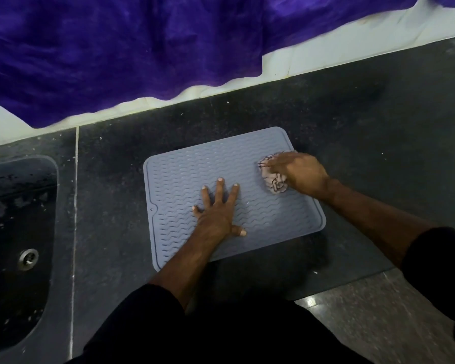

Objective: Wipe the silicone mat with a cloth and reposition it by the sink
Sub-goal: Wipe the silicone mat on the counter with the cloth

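A grey-blue silicone mat (184,169) with wavy ridges lies flat on the dark stone counter, a little right of the sink. My left hand (217,208) presses flat on the mat's middle, fingers spread. My right hand (297,170) grips a crumpled pale cloth (275,183) with dark markings and holds it against the mat's far right part, near the edge. Part of the cloth is hidden under that hand.
A dark sink (19,232) with a metal drain (29,258) is sunk into the counter at the left. Purple fabric (142,48) hangs over the white wall at the back. The counter's front edge (352,279) runs near my body, with the floor at lower right.
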A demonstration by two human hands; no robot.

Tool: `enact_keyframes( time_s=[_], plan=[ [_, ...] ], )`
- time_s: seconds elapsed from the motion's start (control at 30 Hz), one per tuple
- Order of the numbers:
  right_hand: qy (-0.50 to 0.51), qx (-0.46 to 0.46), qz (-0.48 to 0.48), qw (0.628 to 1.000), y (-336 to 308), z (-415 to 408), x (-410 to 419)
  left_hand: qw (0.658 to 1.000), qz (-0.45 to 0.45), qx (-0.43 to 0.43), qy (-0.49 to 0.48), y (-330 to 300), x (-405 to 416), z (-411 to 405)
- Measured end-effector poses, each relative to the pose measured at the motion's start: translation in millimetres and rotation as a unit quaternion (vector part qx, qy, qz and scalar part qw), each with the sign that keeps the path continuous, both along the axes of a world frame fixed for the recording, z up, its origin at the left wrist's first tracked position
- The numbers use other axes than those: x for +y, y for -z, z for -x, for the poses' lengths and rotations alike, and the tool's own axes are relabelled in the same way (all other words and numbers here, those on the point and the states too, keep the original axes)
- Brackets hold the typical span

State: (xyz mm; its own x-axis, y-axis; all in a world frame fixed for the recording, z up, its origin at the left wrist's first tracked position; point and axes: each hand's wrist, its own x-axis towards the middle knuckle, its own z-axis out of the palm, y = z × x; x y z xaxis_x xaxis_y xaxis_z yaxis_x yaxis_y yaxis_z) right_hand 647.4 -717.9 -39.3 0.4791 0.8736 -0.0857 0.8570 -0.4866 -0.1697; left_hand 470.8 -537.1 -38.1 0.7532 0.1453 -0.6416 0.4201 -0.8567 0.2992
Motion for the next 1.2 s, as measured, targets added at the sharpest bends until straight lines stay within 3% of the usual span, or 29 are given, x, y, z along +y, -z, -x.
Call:
enact_keyframes(
  time_s=[0.13, 0.2, 0.3, 0.53, 0.8, 1.03, 1.2],
  plan=[
    [0.030, -0.033, -0.011, 0.999, -8.5, -8.9, -1.2, 1.000, -0.002, 0.001, 0.003, -0.3, -0.7, -0.9],
    [-0.005, -0.011, -0.039, 0.999, -4.2, 4.1, 8.8, 1.000, 0.000, 0.004, 0.002, 0.9, -0.4, -1.9],
    [-0.062, 0.009, 0.013, 0.998, 7.3, 20.1, 18.0, 1.000, -0.002, 0.010, 0.000, 3.3, 0.3, -2.0],
    [-0.003, -0.022, -0.013, 1.000, -5.7, -6.4, -1.0, 1.000, -0.014, 0.002, 0.001, 7.1, -0.1, -1.5],
    [-0.076, -0.013, 0.006, 0.997, 7.4, 21.5, 19.8, 1.000, -0.015, 0.011, 0.000, 5.9, 0.1, -3.9],
    [-0.021, -0.019, -0.009, 1.000, -0.9, 12.4, 7.0, 0.999, -0.019, -0.032, -0.006, 3.2, -1.2, 4.2],
    [0.018, 0.009, -0.044, 0.999, -0.2, 22.3, 18.4, 0.993, -0.086, -0.083, 0.016, 10.2, -18.2, 25.6]
  ],
)
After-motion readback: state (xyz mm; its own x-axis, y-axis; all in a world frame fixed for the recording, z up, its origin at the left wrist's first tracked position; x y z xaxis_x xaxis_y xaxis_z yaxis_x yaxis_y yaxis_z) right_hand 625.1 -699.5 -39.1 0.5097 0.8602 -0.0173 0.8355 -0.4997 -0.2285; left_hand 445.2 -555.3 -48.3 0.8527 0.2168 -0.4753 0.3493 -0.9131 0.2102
